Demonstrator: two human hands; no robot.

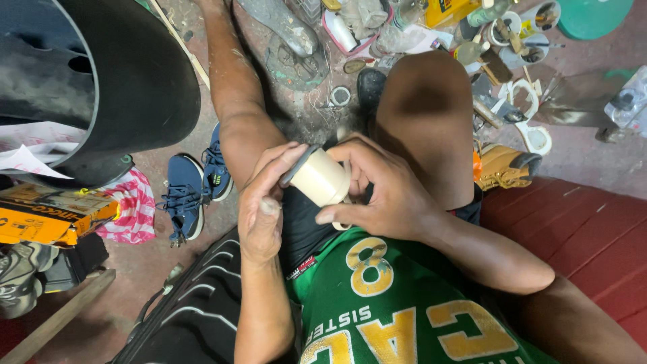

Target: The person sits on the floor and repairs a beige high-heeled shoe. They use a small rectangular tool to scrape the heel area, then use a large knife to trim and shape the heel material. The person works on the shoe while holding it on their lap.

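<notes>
I sit with my bare knees up. Both hands meet over my lap around a cream-coloured cylinder [322, 178] with a dark grey rim at its left end. My left hand [264, 202] grips the rim end, thumb pressed along the side. My right hand [381, 185] wraps the other end, fingers curled over the top and underneath. The cylinder lies roughly level, tilted slightly up to the left. Its far end is hidden behind my right fingers.
A large black tyre-like rubber piece [128, 74] fills the upper left. Blue sneakers [192, 189], a striped cloth [135, 205] and an orange box [47, 216] lie on the floor at left. Tools, tape rolls and containers [512, 40] clutter the floor ahead. A tan boot [505, 165] rests by my right knee.
</notes>
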